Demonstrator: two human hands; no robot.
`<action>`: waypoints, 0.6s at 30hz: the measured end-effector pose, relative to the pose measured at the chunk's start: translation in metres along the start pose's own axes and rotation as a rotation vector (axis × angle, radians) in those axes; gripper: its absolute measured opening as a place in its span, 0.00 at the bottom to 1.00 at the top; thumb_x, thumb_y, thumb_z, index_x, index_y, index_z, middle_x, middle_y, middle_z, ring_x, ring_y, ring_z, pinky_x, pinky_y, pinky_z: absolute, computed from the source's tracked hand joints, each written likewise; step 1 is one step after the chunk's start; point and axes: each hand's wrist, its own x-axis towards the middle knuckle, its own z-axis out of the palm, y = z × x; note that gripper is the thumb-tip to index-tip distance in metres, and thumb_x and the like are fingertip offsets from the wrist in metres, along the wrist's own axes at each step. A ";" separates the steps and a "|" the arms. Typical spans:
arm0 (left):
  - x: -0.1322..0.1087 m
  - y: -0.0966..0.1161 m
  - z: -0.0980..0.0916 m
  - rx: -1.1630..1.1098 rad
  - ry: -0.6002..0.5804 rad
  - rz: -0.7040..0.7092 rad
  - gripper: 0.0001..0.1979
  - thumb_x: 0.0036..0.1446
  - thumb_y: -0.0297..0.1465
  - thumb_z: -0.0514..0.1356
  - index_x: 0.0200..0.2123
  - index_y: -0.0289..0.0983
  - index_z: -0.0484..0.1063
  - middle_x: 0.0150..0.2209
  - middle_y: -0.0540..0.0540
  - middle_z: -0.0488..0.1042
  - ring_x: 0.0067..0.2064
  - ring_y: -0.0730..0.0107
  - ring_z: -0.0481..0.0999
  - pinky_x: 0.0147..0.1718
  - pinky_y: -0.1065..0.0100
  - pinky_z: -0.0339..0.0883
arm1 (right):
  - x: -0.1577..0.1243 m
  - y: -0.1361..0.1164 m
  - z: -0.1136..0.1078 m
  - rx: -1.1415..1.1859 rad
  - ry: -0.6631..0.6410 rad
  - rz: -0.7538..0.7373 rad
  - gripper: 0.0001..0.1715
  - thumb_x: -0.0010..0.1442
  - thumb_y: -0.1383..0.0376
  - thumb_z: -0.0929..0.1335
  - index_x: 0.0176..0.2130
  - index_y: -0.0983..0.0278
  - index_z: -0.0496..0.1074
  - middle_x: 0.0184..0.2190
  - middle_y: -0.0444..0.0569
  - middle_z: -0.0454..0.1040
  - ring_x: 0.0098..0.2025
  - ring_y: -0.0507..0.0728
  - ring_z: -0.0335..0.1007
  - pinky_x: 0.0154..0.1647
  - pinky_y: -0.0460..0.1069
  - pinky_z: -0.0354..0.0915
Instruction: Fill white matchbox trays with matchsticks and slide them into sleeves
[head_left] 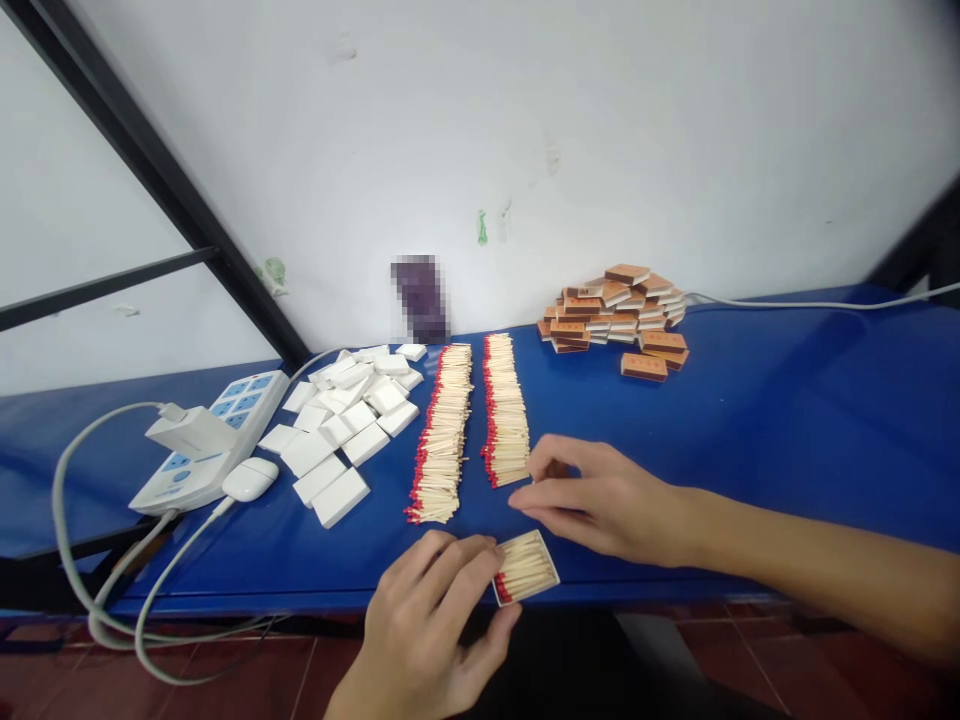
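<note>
My left hand (442, 610) grips a small white matchbox tray (556, 579) at the table's front edge, fingers on its left side and thumb below. Wooden matches (527, 566) fill the tray, red heads to the left. My right hand (607, 495) hovers just above and to the right of the tray, its fingertips drawn together; whatever is between them, if anything, is too small to see. Close by lies the near end of the right row of matches (506, 410). Beside it runs the left row of matches (444, 430), red heads also leftward.
White matchbox trays (341, 415) lie heaped at left, beside a power strip (217, 440) with a plugged-in adapter, cables and a white mouse (250, 479). Orange-brown matchbox sleeves (622, 310) are piled at back right. A blurred purple item (421, 300) leans on the wall.
</note>
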 end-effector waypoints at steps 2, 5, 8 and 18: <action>0.000 0.000 0.000 -0.007 -0.004 0.000 0.11 0.63 0.26 0.61 0.49 0.33 0.72 0.43 0.42 0.81 0.40 0.60 0.77 0.39 0.61 0.72 | 0.000 -0.004 -0.003 -0.063 -0.039 -0.052 0.10 0.70 0.66 0.66 0.44 0.63 0.78 0.45 0.55 0.73 0.47 0.56 0.68 0.46 0.51 0.67; -0.001 0.000 0.001 -0.014 -0.003 -0.009 0.12 0.62 0.26 0.62 0.49 0.33 0.72 0.43 0.42 0.81 0.39 0.59 0.75 0.38 0.60 0.72 | 0.002 -0.011 -0.001 -0.047 -0.115 -0.145 0.10 0.70 0.67 0.65 0.47 0.64 0.76 0.41 0.52 0.76 0.46 0.56 0.67 0.49 0.53 0.65; -0.001 0.001 0.002 -0.015 0.022 -0.021 0.11 0.62 0.27 0.62 0.48 0.33 0.73 0.43 0.42 0.81 0.38 0.59 0.74 0.36 0.60 0.72 | 0.004 -0.013 0.009 -0.005 -0.106 -0.149 0.11 0.70 0.67 0.66 0.50 0.65 0.75 0.37 0.48 0.77 0.43 0.55 0.66 0.48 0.52 0.64; 0.001 0.000 -0.003 0.058 -0.074 0.027 0.12 0.66 0.27 0.59 0.51 0.38 0.75 0.46 0.42 0.78 0.40 0.57 0.72 0.36 0.59 0.71 | 0.006 -0.011 -0.011 0.033 -0.136 0.147 0.05 0.68 0.65 0.66 0.45 0.62 0.68 0.48 0.51 0.73 0.50 0.58 0.65 0.52 0.56 0.57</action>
